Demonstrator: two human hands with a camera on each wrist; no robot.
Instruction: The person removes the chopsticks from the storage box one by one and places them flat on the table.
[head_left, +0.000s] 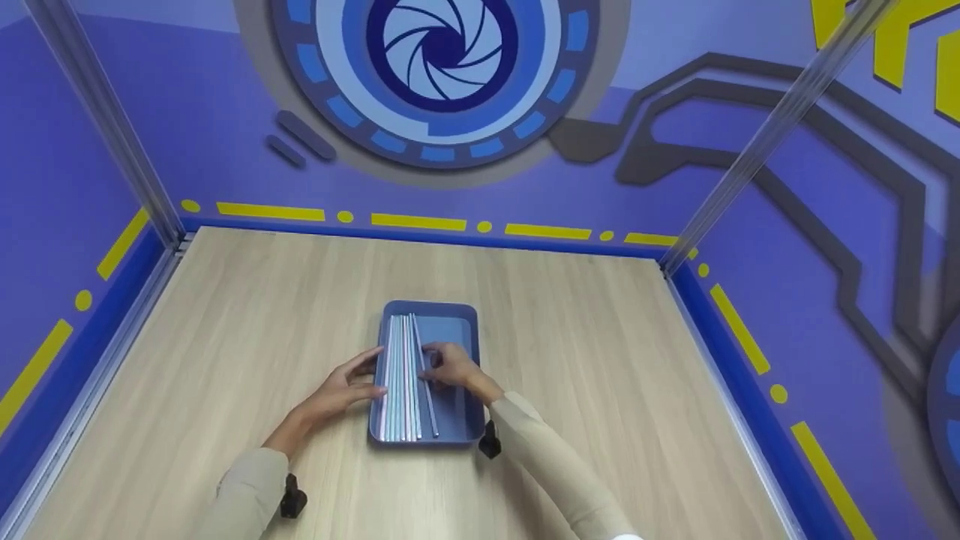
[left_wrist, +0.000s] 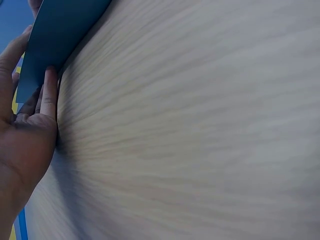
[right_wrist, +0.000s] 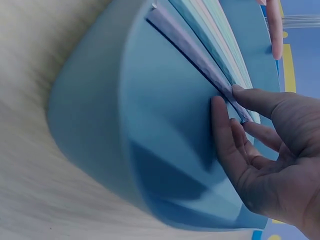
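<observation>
A blue-grey rectangular tray (head_left: 455, 427) lies on the table, with several thin pastel straw-like sticks (head_left: 400, 375) lengthwise along its left side. My left hand (head_left: 334, 394) grips the tray's left wall; in the left wrist view, fingers (left_wrist: 49, 95) lie against the wall's outer face. Inside the tray, my right hand (head_left: 452, 366) pinches one lilac stick (right_wrist: 185, 47) between thumb and fingers. That stick slants slightly away from the others, its near end towards the right. Some of my right fingers curl below it, close over the tray floor.
The wooden table (head_left: 585, 360) extends around the tray. Blue-purple printed panels (head_left: 202, 142) border it at the back and sides, with metal posts (head_left: 112, 127) at the corners. The tray's raised rim (right_wrist: 125, 95) surrounds the sticks.
</observation>
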